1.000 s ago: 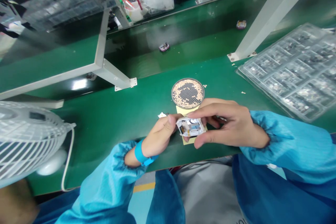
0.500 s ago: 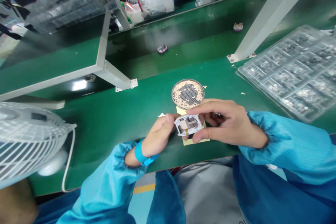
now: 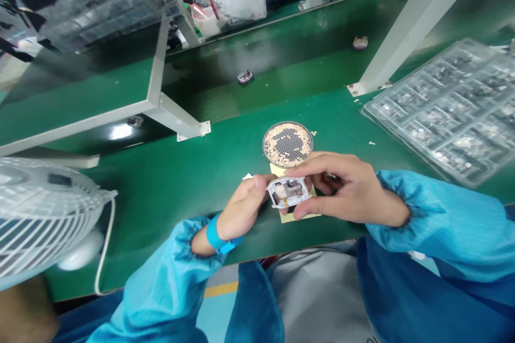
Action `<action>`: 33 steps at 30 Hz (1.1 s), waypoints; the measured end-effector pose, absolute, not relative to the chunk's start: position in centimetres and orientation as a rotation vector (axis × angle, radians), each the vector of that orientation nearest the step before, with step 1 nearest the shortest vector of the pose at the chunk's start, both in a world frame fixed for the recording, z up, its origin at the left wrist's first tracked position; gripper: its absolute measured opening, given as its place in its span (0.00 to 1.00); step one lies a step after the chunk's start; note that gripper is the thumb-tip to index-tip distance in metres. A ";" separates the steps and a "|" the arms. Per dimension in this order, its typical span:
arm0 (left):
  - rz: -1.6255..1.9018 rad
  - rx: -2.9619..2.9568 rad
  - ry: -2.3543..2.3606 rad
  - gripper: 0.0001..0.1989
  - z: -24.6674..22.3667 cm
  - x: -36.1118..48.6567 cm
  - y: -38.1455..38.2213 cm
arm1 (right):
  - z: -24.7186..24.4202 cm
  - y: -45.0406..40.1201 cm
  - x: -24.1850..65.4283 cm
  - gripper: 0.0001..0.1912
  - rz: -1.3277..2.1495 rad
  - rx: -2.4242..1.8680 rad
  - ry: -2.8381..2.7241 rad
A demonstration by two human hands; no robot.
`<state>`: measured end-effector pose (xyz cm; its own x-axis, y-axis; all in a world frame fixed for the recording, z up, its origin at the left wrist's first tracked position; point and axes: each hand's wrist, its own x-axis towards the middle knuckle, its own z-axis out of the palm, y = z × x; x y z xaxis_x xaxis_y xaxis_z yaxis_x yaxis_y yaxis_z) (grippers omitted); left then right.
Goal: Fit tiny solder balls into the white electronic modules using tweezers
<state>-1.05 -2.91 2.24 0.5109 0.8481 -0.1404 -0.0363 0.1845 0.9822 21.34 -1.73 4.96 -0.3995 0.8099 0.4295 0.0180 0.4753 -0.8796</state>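
A small white electronic device housing (image 3: 288, 192), its inner parts exposed, is between my two hands just above the bench. My left hand (image 3: 246, 201) is closed on its left end, the thumb lying along the edge. From the right, my right hand (image 3: 344, 187) pinches it with the thumb below and the forefinger on the upper edge. A small white piece (image 3: 247, 176) pokes out behind my left hand; whether I hold it is unclear. Below the housing lies a yellow paper (image 3: 301, 218). Just beyond stands a round perforated dish (image 3: 288, 143) strewn with small beige bits.
A clear compartment tray (image 3: 446, 112) of parts lies at right. White shelf legs (image 3: 181, 117) rise from the green bench. On the dark green strip are a purple-edged device (image 3: 244, 76) and another device (image 3: 360, 43). A white fan (image 3: 48, 214) stands left.
The devices on the dark green strip have shifted slightly to the left. My hands and the white housing have hardly moved.
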 end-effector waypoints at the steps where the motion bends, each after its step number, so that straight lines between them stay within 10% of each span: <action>1: 0.742 1.236 0.837 0.38 2.3 -1.0 -2.9 | 4.9 -1.7 21.3 0.22 1.038 -0.697 -1.772; 18: 0.735 1.227 0.860 0.39 2.2 -1.0 -3.0 | 4.3 -1.6 21.2 0.23 1.013 -0.722 -1.742; 26: 0.941 1.319 1.071 0.16 3.2 -0.2 -2.1 | 3.3 -0.8 21.8 0.20 0.589 -0.764 -1.963; 33: 0.895 1.227 1.115 0.15 3.1 0.3 -1.9 | 1.9 -0.5 21.9 0.20 0.483 -0.767 -2.100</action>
<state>0.30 -1.91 3.08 0.2463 0.9562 -0.1582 0.0519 0.1500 0.9873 21.88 -0.54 1.91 -0.4701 0.6693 0.5754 0.3506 0.7398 -0.5742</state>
